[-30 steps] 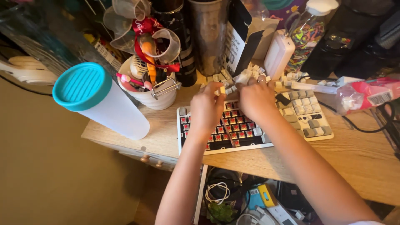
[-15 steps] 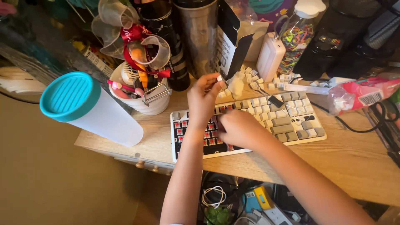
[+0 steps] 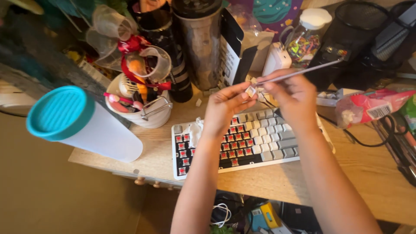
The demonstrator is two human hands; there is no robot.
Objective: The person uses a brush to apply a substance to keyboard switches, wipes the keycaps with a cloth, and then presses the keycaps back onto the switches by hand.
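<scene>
Above the keyboard, the left hand pinches a small pale keycap in its fingers. The right hand holds a thin stick-like tool against it. A teal-lidded white tumbler lies left on the table.

One head-worn camera gives the only view. It looks steeply down from above and slightly behind the wooden desk's near edge, facing the cluttered far side. It sits close: both forearms enter from the bottom of the frame, and the left hand and right hand meet near its centre, above the keyboard. The frame is tilted a little, so the desk edge slopes down to the right. At far left the floor shows beyond the desk.
</scene>
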